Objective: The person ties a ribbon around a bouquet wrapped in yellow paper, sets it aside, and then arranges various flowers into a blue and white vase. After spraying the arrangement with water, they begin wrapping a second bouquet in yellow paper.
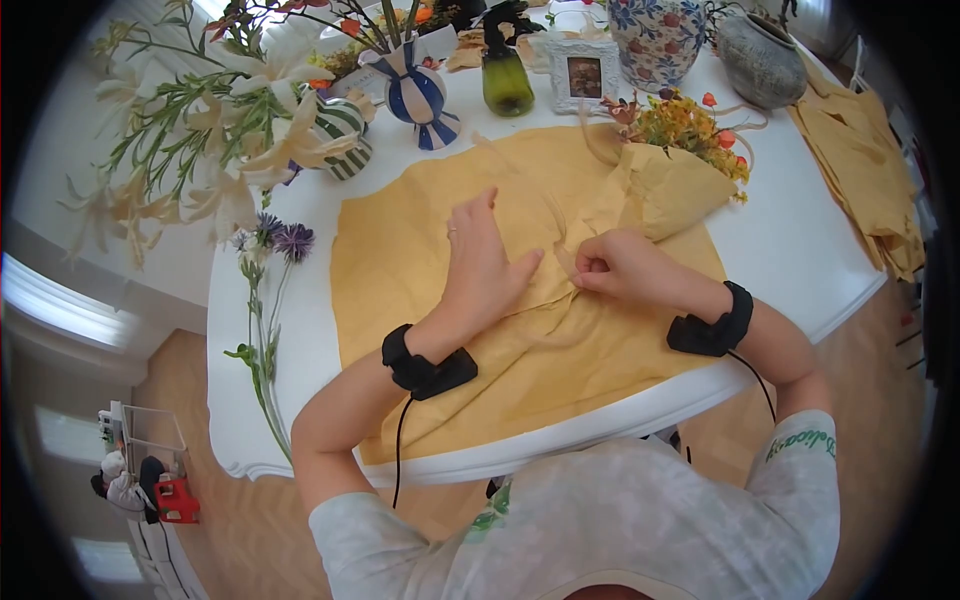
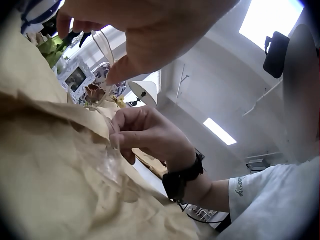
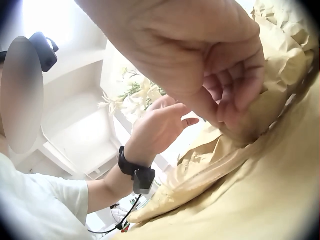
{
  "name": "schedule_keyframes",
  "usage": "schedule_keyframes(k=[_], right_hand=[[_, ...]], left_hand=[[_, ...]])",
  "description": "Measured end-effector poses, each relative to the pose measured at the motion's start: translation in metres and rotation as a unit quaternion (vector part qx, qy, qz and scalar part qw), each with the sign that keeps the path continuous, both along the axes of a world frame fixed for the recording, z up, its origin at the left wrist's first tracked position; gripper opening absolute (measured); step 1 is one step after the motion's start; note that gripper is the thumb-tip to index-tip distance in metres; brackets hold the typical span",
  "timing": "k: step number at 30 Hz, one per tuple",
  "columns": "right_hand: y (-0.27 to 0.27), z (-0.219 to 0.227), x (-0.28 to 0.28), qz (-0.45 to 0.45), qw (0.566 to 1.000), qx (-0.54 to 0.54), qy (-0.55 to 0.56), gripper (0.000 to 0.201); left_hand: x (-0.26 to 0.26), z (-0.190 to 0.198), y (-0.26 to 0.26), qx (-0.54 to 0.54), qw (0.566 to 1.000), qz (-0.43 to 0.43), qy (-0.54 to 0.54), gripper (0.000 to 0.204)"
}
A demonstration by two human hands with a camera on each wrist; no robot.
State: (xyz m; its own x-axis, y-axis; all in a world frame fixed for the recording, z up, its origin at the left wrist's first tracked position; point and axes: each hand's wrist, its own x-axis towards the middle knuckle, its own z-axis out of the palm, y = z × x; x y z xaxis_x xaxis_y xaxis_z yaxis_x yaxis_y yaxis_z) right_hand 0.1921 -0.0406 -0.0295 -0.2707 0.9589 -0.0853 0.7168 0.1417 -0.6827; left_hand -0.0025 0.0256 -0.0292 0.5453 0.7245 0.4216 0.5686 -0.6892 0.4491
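Observation:
A large sheet of tan paper point(image 1: 400, 250) lies over the white table, its folds gathered near the middle. A sheer pale ribbon point(image 1: 553, 215) runs across it, with a loop point(image 1: 570, 338) lower down. My right hand point(image 1: 640, 268) pinches the ribbon between thumb and forefinger at the gathered folds, also seen from the side by my right hand point(image 2: 150, 135). To its left, my left hand point(image 1: 485, 262) is raised over the paper, fingers extended and thumb apart, holding nothing visible. A paper-wrapped bouquet point(image 1: 675, 190) lies above my right hand, yellow and orange flowers at its top.
Purple flowers point(image 1: 293, 241) on long stems lie at the left. Along the back stand a blue-striped vase point(image 1: 420, 100), a green bottle point(image 1: 507, 85), a white frame point(image 1: 584, 77), a floral vase point(image 1: 655, 40) and a grey pot point(image 1: 762, 62). More tan paper point(image 1: 860, 150) hangs at the right edge.

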Motion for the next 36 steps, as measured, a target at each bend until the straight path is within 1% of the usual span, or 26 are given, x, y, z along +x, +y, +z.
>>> schedule_keyframes(k=[1, 2, 3, 4, 6, 7, 9, 11, 12, 14, 15, 16, 17, 19, 20, 21, 22, 24, 25, 27, 28, 30, 31, 33, 34, 36], right_hand=[[-0.001, 0.000, 0.001, 0.001, 1.000, 0.000, 0.001, 0.014], [-0.003, -0.001, 0.003, 0.009, 0.996, 0.006, 0.084, 0.016], [-0.003, 0.000, 0.003, 0.017, 0.986, 0.013, 0.167, 0.018], [-0.001, 0.004, 0.002, 0.019, 0.986, 0.012, 0.166, 0.018], [0.002, 0.019, 0.001, 0.003, 0.924, -0.092, 0.371, 0.016], [0.001, 0.030, 0.001, 0.002, 0.925, -0.091, 0.370, 0.016], [-0.006, 0.056, 0.009, 0.059, 0.869, -0.054, 0.488, 0.014], [-0.016, 0.089, 0.027, 0.053, 0.871, 0.085, 0.481, 0.014], [-0.029, 0.111, 0.034, 0.032, 0.842, 0.130, 0.523, 0.016], [-0.042, 0.138, 0.064, -0.010, 0.794, 0.268, 0.546, 0.032], [-0.047, 0.146, 0.116, 0.119, 0.821, 0.201, 0.520, 0.039], [-0.057, 0.157, 0.121, -0.003, 0.799, 0.276, 0.535, 0.038], [-0.060, 0.165, 0.131, 0.041, 0.783, 0.273, 0.557, 0.026], [-0.057, 0.174, 0.158, 0.086, 0.768, 0.269, 0.575, 0.016], [-0.055, 0.172, 0.173, -0.037, 0.817, 0.314, 0.482, 0.023], [-0.051, 0.168, 0.188, -0.159, 0.842, 0.351, 0.377, 0.030], [-0.044, 0.161, 0.204, -0.158, 0.842, 0.353, 0.376, 0.030], [-0.028, 0.145, 0.238, -0.322, 0.846, 0.303, 0.298, 0.023], [-0.021, 0.139, 0.250, -0.321, 0.846, 0.303, 0.298, 0.023], [-0.005, 0.130, 0.273, -0.351, 0.871, 0.276, 0.206, 0.019], [0.004, 0.125, 0.282, -0.345, 0.872, 0.275, 0.209, 0.019], [0.022, 0.113, 0.300, -0.401, 0.873, 0.275, 0.043, 0.027], [0.032, 0.100, 0.319, -0.392, 0.876, 0.276, 0.049, 0.027], [0.055, 0.067, 0.354, -0.394, 0.878, 0.247, -0.118, 0.028], [0.061, 0.061, 0.346, -0.385, 0.882, 0.249, -0.112, 0.028], [0.057, 0.043, 0.323, -0.359, 0.779, 0.427, -0.285, 0.026]], left_hand=[[0.000, -0.001, -0.005, -0.073, 0.997, -0.026, 0.011, 0.075], [0.001, 0.000, -0.008, -0.073, 0.997, -0.025, 0.011, 0.075], [0.001, 0.001, -0.009, -0.149, 0.985, -0.043, 0.069, 0.077], [0.001, 0.001, -0.010, -0.226, 0.964, -0.062, 0.126, 0.079], [0.002, -0.004, -0.005, -0.236, 0.959, -0.071, 0.144, 0.080], [0.004, -0.003, -0.004, -0.245, 0.952, -0.084, 0.163, 0.080], [0.007, 0.003, -0.005, -0.272, 0.942, -0.084, 0.177, 0.078], [0.011, 0.006, -0.007, -0.301, 0.930, -0.095, 0.188, 0.075], [0.011, 0.005, -0.007, -0.285, 0.934, -0.081, 0.200, 0.074], [0.013, 0.003, -0.008, -0.262, 0.940, -0.072, 0.205, 0.074], [0.014, 0.002, -0.008, -0.256, 0.943, -0.071, 0.201, 0.074], [0.014, 0.001, -0.009, -0.257, 0.943, -0.086, 0.195, 0.074], [0.014, 0.000, -0.010, -0.254, 0.944, -0.081, 0.195, 0.072], [0.018, -0.001, -0.008, -0.251, 0.946, -0.076, 0.192, 0.070], [0.020, 0.000, -0.006, -0.272, 0.935, -0.068, 0.216, 0.067], [0.020, 0.000, -0.004, -0.292, 0.923, -0.059, 0.242, 0.065], [0.020, -0.001, -0.003, -0.291, 0.924, -0.060, 0.240, 0.065], [0.019, -0.007, -0.002, -0.307, 0.933, -0.043, 0.186, 0.057], [0.019, -0.006, -0.002, -0.306, 0.933, -0.042, 0.186, 0.057], [0.017, -0.004, -0.002, -0.306, 0.942, -0.043, 0.130, 0.048], [0.015, -0.007, 0.000, -0.306, 0.943, -0.036, 0.130, 0.048], [0.010, -0.012, 0.006, -0.370, 0.926, -0.068, 0.041, 0.041], [0.008, -0.009, 0.007, -0.369, 0.927, -0.058, 0.039, 0.041], [0.005, 0.000, 0.007, -0.366, 0.928, -0.072, 0.023, 0.039], [0.002, 0.006, 0.007, -0.364, 0.929, -0.061, 0.021, 0.039], [-0.006, 0.019, 0.007, -0.318, 0.945, -0.046, 0.064, 0.039]])
